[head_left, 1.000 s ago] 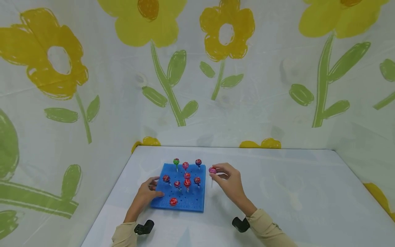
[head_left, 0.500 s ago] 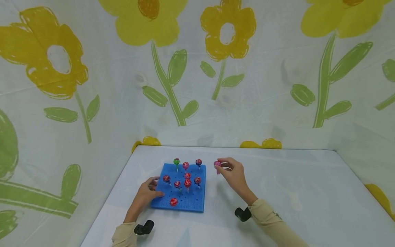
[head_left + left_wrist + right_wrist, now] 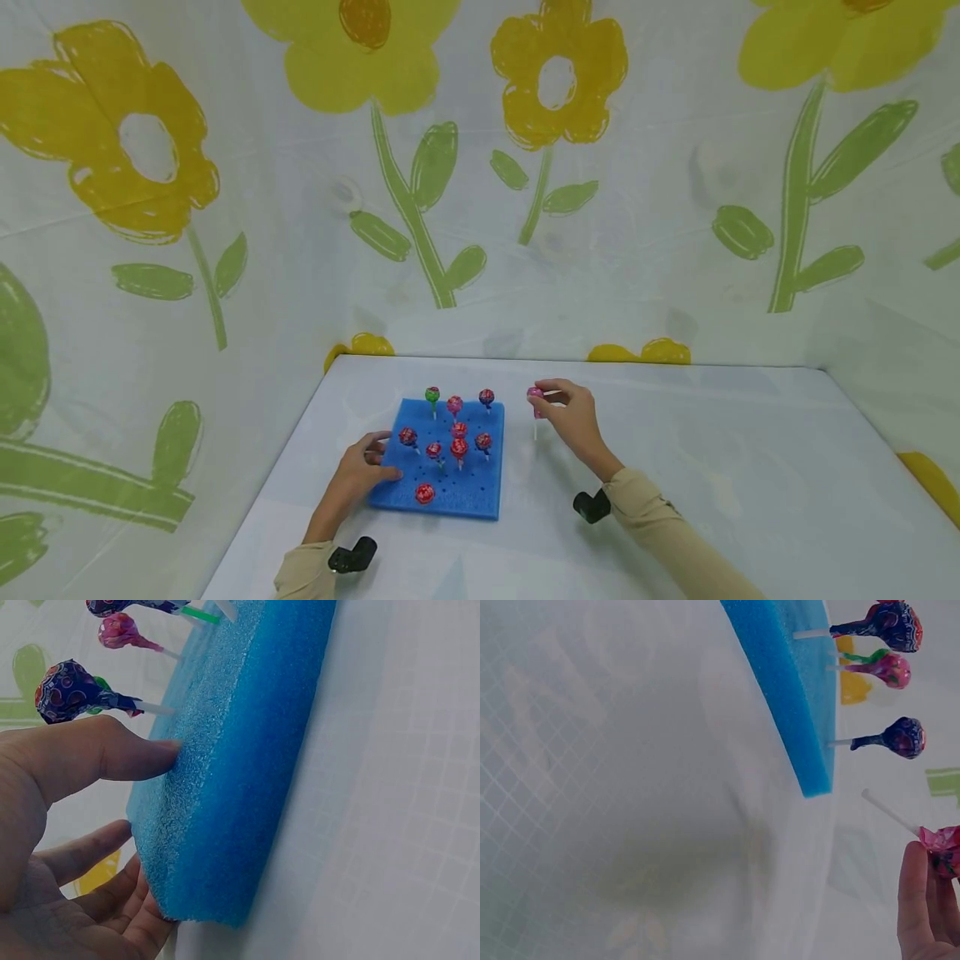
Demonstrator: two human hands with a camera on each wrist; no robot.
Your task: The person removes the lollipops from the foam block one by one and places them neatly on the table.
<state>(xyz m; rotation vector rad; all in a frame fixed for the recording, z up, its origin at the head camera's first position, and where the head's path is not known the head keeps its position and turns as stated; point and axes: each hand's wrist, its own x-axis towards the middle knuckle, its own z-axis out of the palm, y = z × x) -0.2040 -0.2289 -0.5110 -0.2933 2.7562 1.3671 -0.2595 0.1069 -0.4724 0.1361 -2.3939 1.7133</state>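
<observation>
A blue foam board (image 3: 480,496) lies on the table with several wrapped lollipops standing in it on their sticks. My left hand (image 3: 354,477) grips its left edge, the thumb (image 3: 142,756) on top and the other fingers against the side. To the right of the board, my right hand (image 3: 576,423) pinches a pink lollipop (image 3: 535,392) by its wrapped head. That lollipop's white stick (image 3: 889,811) points down, above the table and apart from the foam. A green lollipop (image 3: 432,392) is at the board's far left, a red one (image 3: 424,493) near its front.
The white table (image 3: 690,483) stretches out to the right of the board. A flower-printed curtain (image 3: 645,250) hangs behind it and along the sides. Small holes dot the foam between the sticks. A black camera mount sits at each wrist.
My right hand has carried the pink lollipop a little to the right and farther back, away from the board's right edge. The left hand keeps its hold on the foam board.
</observation>
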